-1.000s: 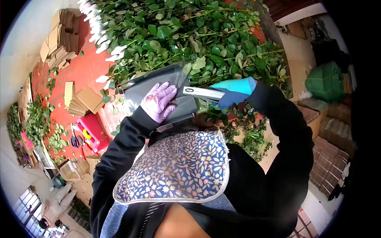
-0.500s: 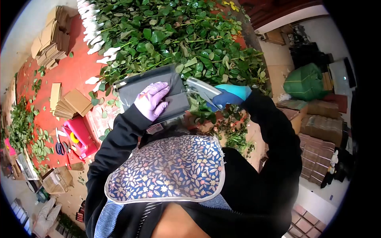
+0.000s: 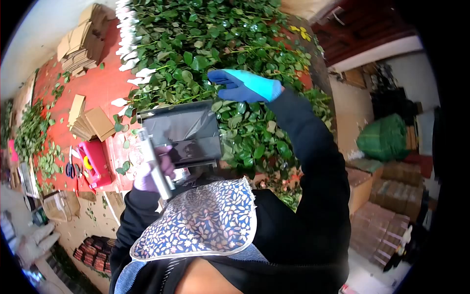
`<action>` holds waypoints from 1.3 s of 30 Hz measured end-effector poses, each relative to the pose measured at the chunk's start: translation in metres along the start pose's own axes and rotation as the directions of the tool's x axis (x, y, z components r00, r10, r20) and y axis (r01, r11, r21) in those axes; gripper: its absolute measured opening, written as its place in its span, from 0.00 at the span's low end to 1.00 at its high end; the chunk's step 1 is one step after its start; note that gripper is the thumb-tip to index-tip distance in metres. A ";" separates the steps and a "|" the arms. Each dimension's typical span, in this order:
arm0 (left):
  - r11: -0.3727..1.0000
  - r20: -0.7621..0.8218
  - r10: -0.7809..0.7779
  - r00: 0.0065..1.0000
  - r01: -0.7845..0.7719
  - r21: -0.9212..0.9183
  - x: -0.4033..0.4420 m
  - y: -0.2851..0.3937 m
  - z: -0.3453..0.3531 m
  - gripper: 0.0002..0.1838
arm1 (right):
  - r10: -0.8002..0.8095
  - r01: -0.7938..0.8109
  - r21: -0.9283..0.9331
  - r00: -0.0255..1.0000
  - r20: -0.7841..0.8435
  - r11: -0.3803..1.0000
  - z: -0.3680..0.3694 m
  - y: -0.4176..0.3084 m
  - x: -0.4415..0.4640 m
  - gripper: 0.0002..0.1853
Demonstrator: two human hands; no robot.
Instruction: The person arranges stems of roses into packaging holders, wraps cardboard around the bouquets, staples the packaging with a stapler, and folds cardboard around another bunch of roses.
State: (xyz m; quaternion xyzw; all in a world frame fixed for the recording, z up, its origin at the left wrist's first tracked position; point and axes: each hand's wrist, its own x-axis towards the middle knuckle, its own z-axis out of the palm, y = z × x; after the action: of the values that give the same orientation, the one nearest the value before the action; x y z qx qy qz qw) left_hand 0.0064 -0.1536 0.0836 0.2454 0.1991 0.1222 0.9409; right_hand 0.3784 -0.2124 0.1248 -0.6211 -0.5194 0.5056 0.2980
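Observation:
My left hand (image 3: 146,178), in a purple glove, is closed around a long silver hand stapler (image 3: 155,166), slightly blurred. It is at the lower left edge of a dark, plastic-covered flat box or stand (image 3: 183,128). My right hand (image 3: 245,85) wears a blue and turquoise glove. Its fingers reach left, with the thumb apart, and nothing shows in them. Beneath it lie leafy rose stems (image 3: 191,63) in a thick layer, with white-wrapped ends (image 3: 128,54) along the left side.
Folded cardboard pieces (image 3: 93,122) and a taller cardboard stack (image 3: 81,44) sit on the red table (image 3: 110,68). A pink holder (image 3: 95,164), scissors (image 3: 71,167) and red-handled pliers (image 3: 78,183) lie at its near left. Right, on the floor, are a green sack (image 3: 384,137) and cardboard bundles (image 3: 399,183).
The stapler has passed from my right hand to my left. My left hand has moved down-left off the dark surface. My right hand has moved up over the leaves, and the view has shifted.

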 end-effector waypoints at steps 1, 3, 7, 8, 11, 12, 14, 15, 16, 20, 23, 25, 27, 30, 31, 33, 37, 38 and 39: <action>0.997 -0.062 0.071 0.996 -0.070 0.019 -0.008 -0.001 -0.008 0.41 | 0.008 -0.004 -0.055 0.996 0.085 0.999 -0.011 0.025 0.014 0.35; 0.981 -0.246 0.191 0.950 -0.193 0.018 -0.020 -0.006 -0.011 0.40 | -0.015 0.041 -0.130 0.981 0.193 0.991 -0.016 0.069 0.033 0.33; 0.956 -0.360 0.286 0.888 -0.289 0.049 -0.056 -0.007 -0.037 0.38 | 0.008 -0.058 0.256 0.981 0.194 0.965 -0.013 0.069 0.011 0.08; 0.958 -0.386 0.280 0.879 -0.284 0.048 -0.066 -0.013 -0.050 0.38 | -0.107 0.046 0.345 0.981 0.160 0.938 -0.009 0.077 -0.004 0.09; 0.962 -0.521 0.249 0.816 -0.270 0.037 -0.079 -0.026 -0.080 0.32 | -0.400 0.414 -0.058 0.902 0.165 0.909 0.007 0.069 -0.041 0.13; 0.966 -0.585 0.259 0.768 -0.195 0.171 -0.078 -0.029 -0.087 0.31 | -0.456 0.495 -0.249 0.867 0.201 0.832 0.007 0.061 -0.047 0.13; 0.931 -0.678 0.306 0.668 -0.060 0.361 -0.075 -0.032 -0.113 0.29 | -0.519 0.551 -0.506 0.827 0.219 0.664 0.016 0.059 -0.055 0.12; 0.918 -0.699 0.326 0.636 -0.037 0.394 -0.077 -0.038 -0.147 0.28 | -0.536 0.536 -0.585 0.821 0.195 0.609 0.024 0.065 -0.058 0.12; 0.895 -0.730 0.346 0.589 0.027 0.446 -0.075 -0.041 -0.171 0.26 | -0.503 0.518 -0.602 0.838 0.214 0.608 0.029 0.072 -0.060 0.11; 0.567 -0.649 0.574 0.499 0.330 0.755 -0.041 -0.033 -0.231 0.30 | -0.532 0.498 -0.665 0.828 0.175 0.557 0.047 0.074 -0.066 0.12; 0.078 -0.608 0.675 0.418 0.779 0.622 -0.012 -0.038 -0.314 0.36 | -0.525 0.469 -0.716 0.834 0.168 0.516 0.049 0.068 -0.074 0.15; 0.057 -0.741 0.572 0.351 0.884 0.463 0.038 -0.006 -0.168 0.36 | -0.519 0.487 -0.672 0.837 0.174 0.559 0.050 0.067 -0.073 0.16; -0.024 -0.728 0.564 0.389 0.889 0.457 0.047 -0.012 -0.180 0.37 | -0.482 0.470 -0.684 0.854 0.194 0.557 0.049 0.060 -0.072 0.16; 0.075 -0.748 0.536 0.391 0.861 0.504 0.053 0.000 -0.140 0.42 | -0.423 0.461 -0.698 0.873 0.245 0.548 0.045 0.040 -0.073 0.19; 0.103 -0.735 0.528 0.425 0.828 0.552 0.050 -0.002 -0.150 0.43 | -0.396 0.459 -0.701 0.878 0.267 0.546 0.045 0.036 -0.075 0.20; 0.043 -0.549 0.654 0.521 0.698 0.714 0.029 -0.016 -0.224 0.42 | -0.399 0.434 -0.792 0.878 0.264 0.430 0.116 0.043 -0.083 0.21; -0.087 -0.259 0.877 0.404 0.664 0.743 -0.004 0.014 -0.211 0.24 | -0.385 0.398 -0.807 0.893 0.232 0.437 0.120 0.029 -0.083 0.21; -0.144 -0.169 0.928 0.333 0.737 0.660 -0.021 0.028 -0.222 0.16 | -0.403 0.389 -0.811 0.891 0.210 0.437 0.122 0.025 -0.086 0.20; -0.115 -0.260 0.905 0.337 0.781 0.614 -0.043 0.073 -0.251 0.14 | -0.329 0.308 -0.824 0.931 0.159 0.475 0.137 -0.026 -0.075 0.20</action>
State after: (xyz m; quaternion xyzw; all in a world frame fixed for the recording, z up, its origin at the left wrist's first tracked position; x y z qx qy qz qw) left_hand -0.1504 -0.0021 -0.0670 0.7304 0.6724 0.1185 0.0187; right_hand 0.2449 -0.2978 0.1295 -0.5847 -0.7996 0.1240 0.0587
